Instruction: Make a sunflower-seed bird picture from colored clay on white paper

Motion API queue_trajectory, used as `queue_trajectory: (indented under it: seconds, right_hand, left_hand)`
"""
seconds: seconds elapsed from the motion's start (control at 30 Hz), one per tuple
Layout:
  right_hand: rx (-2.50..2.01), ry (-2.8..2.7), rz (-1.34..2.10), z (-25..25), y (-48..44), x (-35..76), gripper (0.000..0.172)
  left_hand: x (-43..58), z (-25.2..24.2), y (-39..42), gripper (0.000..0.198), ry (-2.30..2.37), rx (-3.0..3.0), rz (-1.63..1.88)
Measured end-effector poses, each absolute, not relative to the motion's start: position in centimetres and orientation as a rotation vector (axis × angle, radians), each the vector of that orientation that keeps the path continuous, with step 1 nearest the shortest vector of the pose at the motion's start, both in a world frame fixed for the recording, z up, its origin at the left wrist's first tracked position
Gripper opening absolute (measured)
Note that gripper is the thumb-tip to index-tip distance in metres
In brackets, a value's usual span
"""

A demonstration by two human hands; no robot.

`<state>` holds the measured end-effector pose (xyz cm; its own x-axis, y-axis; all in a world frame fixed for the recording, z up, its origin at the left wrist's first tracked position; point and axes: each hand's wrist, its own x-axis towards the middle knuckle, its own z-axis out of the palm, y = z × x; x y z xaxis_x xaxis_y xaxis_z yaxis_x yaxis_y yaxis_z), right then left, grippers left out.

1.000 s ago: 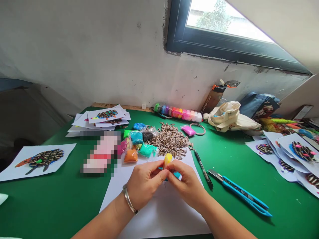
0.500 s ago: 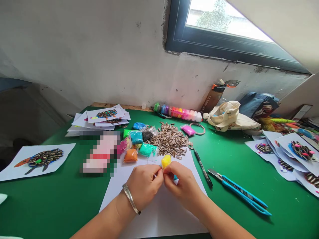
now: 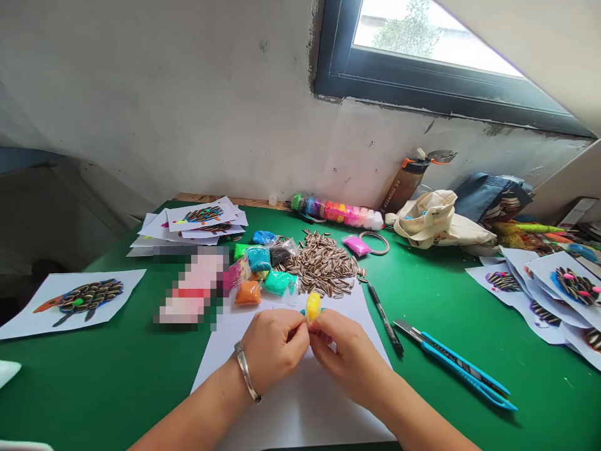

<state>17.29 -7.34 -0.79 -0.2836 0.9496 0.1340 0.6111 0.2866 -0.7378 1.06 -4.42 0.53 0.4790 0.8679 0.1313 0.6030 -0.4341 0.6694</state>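
Both hands met over the middle of a white sheet (image 3: 310, 401) on the green tabletop (image 3: 117, 376). The left hand (image 3: 275, 347), with a metal bangle (image 3: 246, 380) on its wrist, and the right hand (image 3: 345, 351) were each pinched shut on the lower end of a small lump of yellow clay (image 3: 313, 307). It stood up between the fingertips, just above the sheet's far edge. Whether it was wrapped could not be told.

Just beyond the clay lay a heap of striped seeds (image 3: 323, 263). To the left of the heap sat a cluster of clay packets, among them an orange packet (image 3: 247, 292) and a teal packet (image 3: 277, 282). A pink packet (image 3: 355, 245) lay at the heap's far right, touching a ring (image 3: 375, 243). A black pen (image 3: 385, 318) lay just off the sheet's right edge, and a blue cutter (image 3: 457, 366) lay further right, apart from it.

Against the wall a row of coloured tubs (image 3: 335, 213) lay on its side, with a bottle (image 3: 404, 178) leaning and a cloth bag (image 3: 434, 219) beside it. A seed picture (image 3: 77, 299) lay at the far left, a stack of pictures (image 3: 197, 219) behind it, and more pictures (image 3: 554, 285) overlapped at the right edge.
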Motion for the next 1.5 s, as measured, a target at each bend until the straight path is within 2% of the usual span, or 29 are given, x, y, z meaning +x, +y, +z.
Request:
queue_trajectory:
  seconds: [0.3, 0.47, 0.63, 0.93, 1.23, 1.4, 1.5]
  right_hand:
    - [-1.497, -1.937, 0.837, -0.9, -7.4, 17.3, 0.018]
    - [-1.368, -1.837, 0.932, -0.6, -7.0, 17.2, 0.02]
    - [-1.269, -1.733, 1.058, -0.2, -7.0, 17.0, 0.02]
    - [-1.441, -1.643, 0.894, -0.4, -7.1, 16.6, 0.021]
    - [-1.227, -1.69, 1.027, 0.5, -7.2, 16.9, 0.019]
    - [-1.059, -1.586, 1.311, 0.7, -7.3, 16.6, 0.025]
    - [-1.003, -1.383, 1.499, 0.5, -7.4, 16.5, 0.022]
  left_hand:
    - [1.2, 0.2, -4.5, 0.031, 1.19, 2.143, 0.578]
    - [1.4, 0.7, -4.4, 0.039, 1.152, 1.866, 0.55]
    - [1.4, 1.3, -4.4, 0.037, 1.099, 1.783, 0.53]
    - [1.8, 0.6, -4.6, 0.036, 1.128, 1.959, 0.742]
    - [1.6, 1.5, -4.3, 0.042, 1.036, 1.635, 0.601]
    - [1.4, 1.9, -4.3, 0.047, 1.026, 1.491, 0.476]
    - [1.3, 2.0, -4.4, 0.048, 1.0, 1.467, 0.465]
